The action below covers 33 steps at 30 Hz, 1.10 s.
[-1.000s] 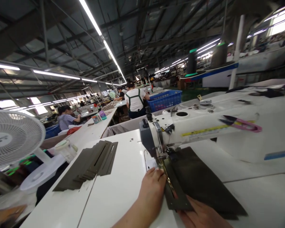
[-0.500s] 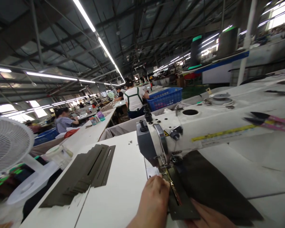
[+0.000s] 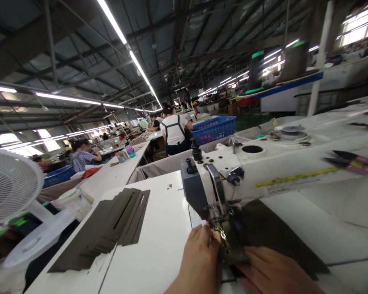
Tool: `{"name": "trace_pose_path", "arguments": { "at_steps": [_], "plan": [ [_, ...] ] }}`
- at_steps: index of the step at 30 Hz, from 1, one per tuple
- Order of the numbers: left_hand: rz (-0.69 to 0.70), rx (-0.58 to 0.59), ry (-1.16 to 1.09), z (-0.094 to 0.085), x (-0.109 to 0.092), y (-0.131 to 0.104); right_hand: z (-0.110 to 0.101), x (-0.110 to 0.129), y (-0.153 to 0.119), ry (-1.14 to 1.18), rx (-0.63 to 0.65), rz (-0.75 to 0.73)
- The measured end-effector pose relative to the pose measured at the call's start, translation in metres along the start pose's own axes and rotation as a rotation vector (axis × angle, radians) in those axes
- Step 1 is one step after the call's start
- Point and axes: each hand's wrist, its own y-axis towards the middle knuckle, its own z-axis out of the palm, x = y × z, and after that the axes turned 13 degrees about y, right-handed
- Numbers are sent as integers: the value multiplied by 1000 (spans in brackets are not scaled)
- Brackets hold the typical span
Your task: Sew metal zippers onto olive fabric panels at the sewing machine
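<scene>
A dark olive fabric panel point(image 3: 237, 255) lies under the sewing machine's head point(image 3: 199, 188), with a gold metal zipper point(image 3: 222, 236) in its slot. At the panel's left edge, close to the presser foot, my left hand point(image 3: 200, 255) is closed, fingers bent together and gripping the edge. My right hand point(image 3: 272, 269) holds the near right edge, its fingers on top and the thumb side lower. A larger dark fabric piece point(image 3: 279, 232) spreads beneath the machine arm to the right. The fingertips of my left hand are partly hidden.
A fanned stack of slotted olive panels point(image 3: 110, 228) lies left on the white table point(image 3: 150, 261). A white fan point(image 3: 12, 192) stands at far left. Pink-handled snips point(image 3: 355, 161) and a yellow tape measure point(image 3: 294, 177) are on the machine arm. Co-workers sit beyond, near a blue crate point(image 3: 214, 128).
The olive panel and zipper have moved forward under the machine head, so less shows. My right hand has come forward and up with it. The view has shifted slightly.
</scene>
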Motion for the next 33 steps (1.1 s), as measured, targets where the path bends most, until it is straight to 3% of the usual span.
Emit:
{"name": "trace_pose_path", "arguments": {
  "at_steps": [5, 9, 13, 20, 26, 33],
  "plan": [
    [-63, 115, 43, -9, -6, -2, -14, -10, 30, 140, 113, 286],
    [-153, 130, 72, -8, -11, -5, -23, -17, 47, 351, 235, 304],
    [-149, 52, 75, -3, -11, -8, -15, -30, 42, 345, 135, 328],
    [104, -110, 157, 7, -7, -9, 6, -53, 35, 220, 90, 455],
    [131, -41, 155, -4, -10, -3, 8, -52, 39, 141, 63, 492],
    [118, 26, 68, -16, -15, -3, 28, -69, 34, 41, 13, 659]
  ]
}}
